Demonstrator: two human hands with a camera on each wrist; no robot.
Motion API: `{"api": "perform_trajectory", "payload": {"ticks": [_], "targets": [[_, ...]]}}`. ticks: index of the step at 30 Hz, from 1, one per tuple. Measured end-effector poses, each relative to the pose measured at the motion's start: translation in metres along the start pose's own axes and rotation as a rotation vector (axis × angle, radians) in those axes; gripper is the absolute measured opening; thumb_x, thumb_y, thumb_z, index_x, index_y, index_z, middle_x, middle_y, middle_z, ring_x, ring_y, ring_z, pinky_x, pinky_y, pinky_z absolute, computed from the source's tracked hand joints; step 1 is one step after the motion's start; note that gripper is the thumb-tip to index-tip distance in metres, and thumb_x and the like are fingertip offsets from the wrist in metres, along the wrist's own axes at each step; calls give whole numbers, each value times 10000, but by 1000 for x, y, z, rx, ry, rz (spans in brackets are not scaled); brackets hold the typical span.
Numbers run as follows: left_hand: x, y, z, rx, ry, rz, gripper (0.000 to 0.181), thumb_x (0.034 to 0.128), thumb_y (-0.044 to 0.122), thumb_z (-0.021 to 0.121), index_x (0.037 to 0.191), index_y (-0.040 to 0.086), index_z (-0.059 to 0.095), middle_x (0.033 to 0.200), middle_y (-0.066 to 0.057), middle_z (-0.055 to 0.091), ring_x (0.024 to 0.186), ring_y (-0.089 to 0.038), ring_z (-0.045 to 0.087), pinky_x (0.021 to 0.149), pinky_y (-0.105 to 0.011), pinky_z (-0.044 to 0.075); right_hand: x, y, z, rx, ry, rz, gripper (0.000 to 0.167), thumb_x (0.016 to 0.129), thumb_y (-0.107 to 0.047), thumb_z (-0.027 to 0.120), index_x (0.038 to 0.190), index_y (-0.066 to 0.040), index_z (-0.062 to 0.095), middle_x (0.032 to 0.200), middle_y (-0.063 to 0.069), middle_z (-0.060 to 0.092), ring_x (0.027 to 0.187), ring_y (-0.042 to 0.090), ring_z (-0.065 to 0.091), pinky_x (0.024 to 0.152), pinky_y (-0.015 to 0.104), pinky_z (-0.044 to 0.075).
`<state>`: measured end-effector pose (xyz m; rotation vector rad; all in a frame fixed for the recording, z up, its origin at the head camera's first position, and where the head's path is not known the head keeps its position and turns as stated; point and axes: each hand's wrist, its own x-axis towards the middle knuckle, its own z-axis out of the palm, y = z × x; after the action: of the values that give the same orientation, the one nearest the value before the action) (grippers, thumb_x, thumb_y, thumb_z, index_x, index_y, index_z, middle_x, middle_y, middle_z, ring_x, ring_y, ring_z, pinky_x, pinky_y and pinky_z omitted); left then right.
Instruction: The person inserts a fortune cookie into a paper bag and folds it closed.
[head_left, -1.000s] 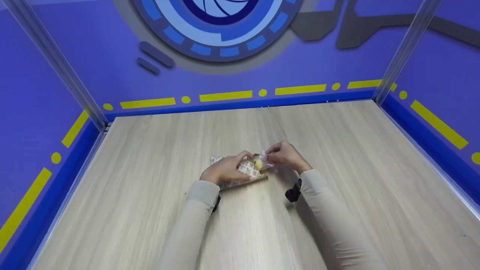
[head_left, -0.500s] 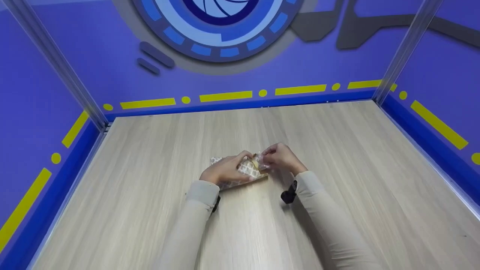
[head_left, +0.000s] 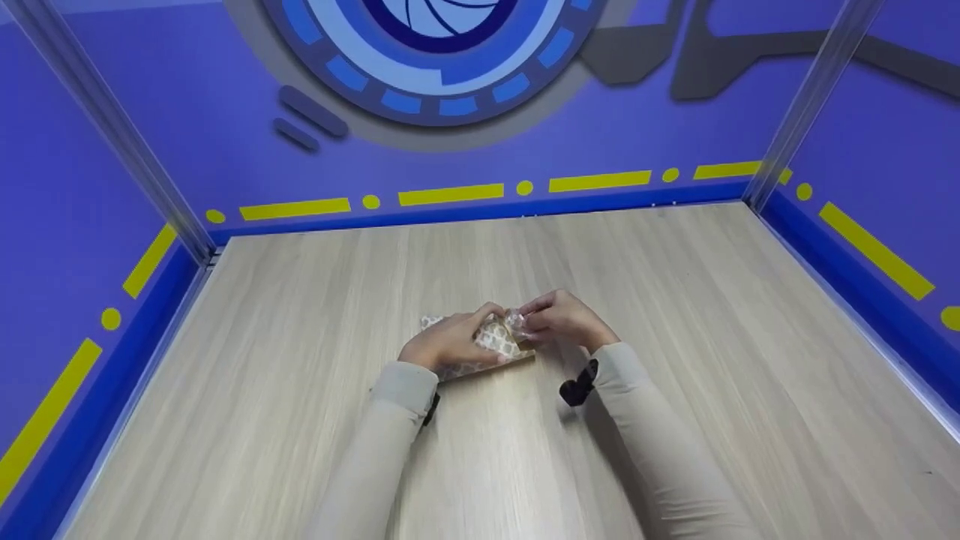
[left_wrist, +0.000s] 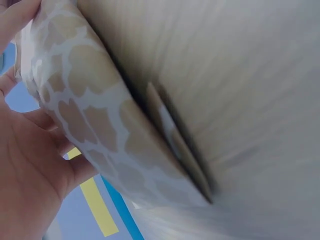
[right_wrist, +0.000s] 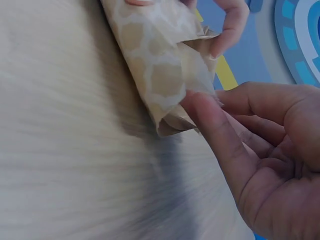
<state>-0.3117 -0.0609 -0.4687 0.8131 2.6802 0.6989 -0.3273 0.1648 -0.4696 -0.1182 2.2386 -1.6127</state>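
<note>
A paper bag with a tan and white lattice pattern (head_left: pixel 496 337) lies on its side on the table, its mouth facing right. My left hand (head_left: pixel 450 339) grips it from above, thumb and fingers on either side. At the mouth, my right hand (head_left: pixel 564 321) pinches a clear plastic wrapper (head_left: pixel 515 321) partly inside the bag. The right wrist view shows the thumb and fingers of the right hand (right_wrist: pixel 270 145) at the opening of the bag (right_wrist: pixel 155 60). In the left wrist view the left hand (left_wrist: pixel 30 165) is behind the bag (left_wrist: pixel 95 110), whose folded edge stands off the side.
Under the hands is a light wood-grain table (head_left: pixel 300 315). Blue-purple panels (head_left: pixel 187 112) with yellow dashes enclose its back and both sides, joined by metal corner posts. Each wrist carries a small black device, the right one (head_left: pixel 579 384) hanging close above the table.
My right hand has moved slightly left toward the bag with the wrapper. The yellowish item seen at the mouth earlier no longer shows. My left hand has kept its hold in place.
</note>
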Motion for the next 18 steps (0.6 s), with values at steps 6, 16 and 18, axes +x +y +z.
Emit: {"api": "perform_trajectory", "payload": {"ticks": [6, 16, 18], "targets": [[-1, -1, 2, 21, 10, 7, 677, 782, 422, 724, 1366, 352, 388, 1296, -50, 598, 1091, -219, 598, 914, -411, 484, 1, 1, 1, 37, -28, 12, 362, 817, 46, 569, 1171, 102, 624, 888, 82, 671, 733, 110, 664, 699, 211, 555], [0, -3, 3, -19, 28, 20, 678, 782, 396, 723, 1374, 367, 393, 1327, -43, 579, 1136, -210, 576, 950, -400, 468, 1, 3, 6, 66, -6, 23, 361, 822, 60, 551, 1173, 101, 624, 845, 47, 637, 707, 108, 655, 695, 210, 558], [1, -3, 3, -36, 25, 23, 682, 778, 382, 729, 1374, 366, 398, 1311, -40, 585, 1103, -191, 576, 929, -386, 472, 2, 3, 8, 68, -1, 22, 355, 829, 58, 557, 1176, 98, 624, 846, 45, 638, 709, 109, 657, 699, 214, 559]]}}
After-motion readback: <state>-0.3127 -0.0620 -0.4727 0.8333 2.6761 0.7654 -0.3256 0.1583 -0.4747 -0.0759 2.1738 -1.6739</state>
